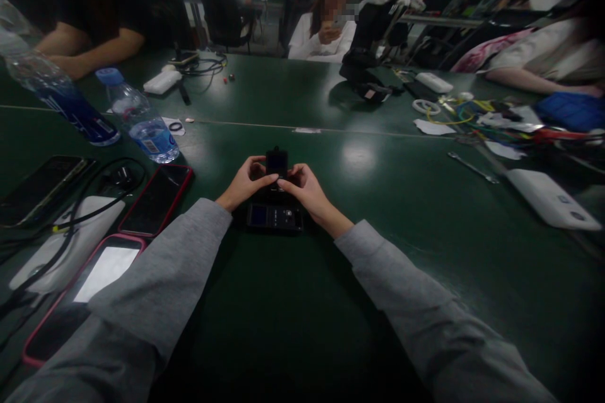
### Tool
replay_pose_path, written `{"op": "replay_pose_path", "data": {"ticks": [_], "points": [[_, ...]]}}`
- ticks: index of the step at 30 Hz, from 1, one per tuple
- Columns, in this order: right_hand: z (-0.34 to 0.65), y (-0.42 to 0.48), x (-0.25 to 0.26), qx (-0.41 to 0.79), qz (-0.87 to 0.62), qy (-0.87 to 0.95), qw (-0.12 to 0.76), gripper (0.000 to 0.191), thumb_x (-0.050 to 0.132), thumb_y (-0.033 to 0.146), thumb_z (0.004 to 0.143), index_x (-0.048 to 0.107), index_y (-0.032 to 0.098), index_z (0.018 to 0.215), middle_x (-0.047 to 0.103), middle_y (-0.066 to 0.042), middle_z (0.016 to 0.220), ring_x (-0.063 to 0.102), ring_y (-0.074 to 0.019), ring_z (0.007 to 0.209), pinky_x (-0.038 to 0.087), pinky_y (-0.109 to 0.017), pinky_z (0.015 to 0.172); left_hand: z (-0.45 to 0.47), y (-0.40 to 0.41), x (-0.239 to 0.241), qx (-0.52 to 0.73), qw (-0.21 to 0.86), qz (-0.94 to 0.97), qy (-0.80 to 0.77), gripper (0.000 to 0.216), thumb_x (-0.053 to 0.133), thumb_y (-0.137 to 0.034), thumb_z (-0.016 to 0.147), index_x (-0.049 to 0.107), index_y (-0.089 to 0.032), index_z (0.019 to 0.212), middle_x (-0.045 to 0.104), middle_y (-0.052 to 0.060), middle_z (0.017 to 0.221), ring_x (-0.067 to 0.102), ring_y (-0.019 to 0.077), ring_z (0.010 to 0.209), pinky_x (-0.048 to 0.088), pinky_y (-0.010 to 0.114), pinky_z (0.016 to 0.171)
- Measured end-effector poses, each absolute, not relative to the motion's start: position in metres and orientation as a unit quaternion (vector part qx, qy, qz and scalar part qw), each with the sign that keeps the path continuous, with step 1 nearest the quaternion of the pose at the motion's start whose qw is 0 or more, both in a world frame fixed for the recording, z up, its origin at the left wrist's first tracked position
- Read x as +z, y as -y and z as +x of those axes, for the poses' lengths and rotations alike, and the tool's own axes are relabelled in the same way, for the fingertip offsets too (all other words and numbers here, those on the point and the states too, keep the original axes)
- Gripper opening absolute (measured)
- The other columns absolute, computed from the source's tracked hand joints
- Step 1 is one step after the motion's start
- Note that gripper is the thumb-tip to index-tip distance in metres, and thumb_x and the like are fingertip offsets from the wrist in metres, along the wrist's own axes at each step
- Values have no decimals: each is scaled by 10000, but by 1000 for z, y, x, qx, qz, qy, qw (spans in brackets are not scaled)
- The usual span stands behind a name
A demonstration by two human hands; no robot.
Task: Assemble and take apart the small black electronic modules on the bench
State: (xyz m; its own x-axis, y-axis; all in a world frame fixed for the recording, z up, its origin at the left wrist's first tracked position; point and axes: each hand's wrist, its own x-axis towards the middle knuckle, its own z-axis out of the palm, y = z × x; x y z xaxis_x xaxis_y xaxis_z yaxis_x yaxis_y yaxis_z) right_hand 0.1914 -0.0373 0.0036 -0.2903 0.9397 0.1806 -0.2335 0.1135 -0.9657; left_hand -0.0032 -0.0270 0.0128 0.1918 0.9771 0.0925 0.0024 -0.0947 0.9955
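Observation:
Between my two hands a small black handheld device (276, 162) with a dark screen is held upright, a short knob at its top. My left hand (246, 181) grips its left side, thumb across the lower front. From the right, my right hand (307, 189) closes on it, its thumb beside the other one over the lower part, which the thumbs partly hide. Just below my hands, a second black handheld device (275, 217) with a small screen and buttons lies sideways on the green table (283, 302).
To the left lie a red-edged phone (155, 200), a pink-cased phone (89, 289), a white power bank (70, 239) and cables; two water bottles (146, 129) stand behind. A wrench (472, 167), another white power bank (553, 198) and tangled wires (501, 116) are rightward. People sit across the table.

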Motion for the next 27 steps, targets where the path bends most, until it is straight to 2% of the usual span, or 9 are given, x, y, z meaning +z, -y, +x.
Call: {"op": "replay_pose_path", "data": {"ticks": [9,18,27], "points": [[189,38,5,581,-327,551,501,423,822,387,766,460,261,946,575,7,962,589,-185,917,500,-358,840,0,25,12,477,495,574,-445,616,826,-428,684,536,-172,1163,648,80,1040,624,221,945,467,411,885],[191,38,7,592,-334,533,504,495,853,406,708,434,262,928,581,12,959,597,-191,937,497,-368,871,-3,27,13,468,551,555,-411,622,823,-389,705,552,-191,1228,671,64,1028,639,223,972,470,411,907],[193,38,6,593,-332,539,498,458,844,387,736,459,259,948,576,14,958,594,-179,916,492,-355,850,-5,23,7,475,541,560,-410,587,808,-369,715,565,-190,1218,672,74,1038,641,224,970,473,413,905]]}}
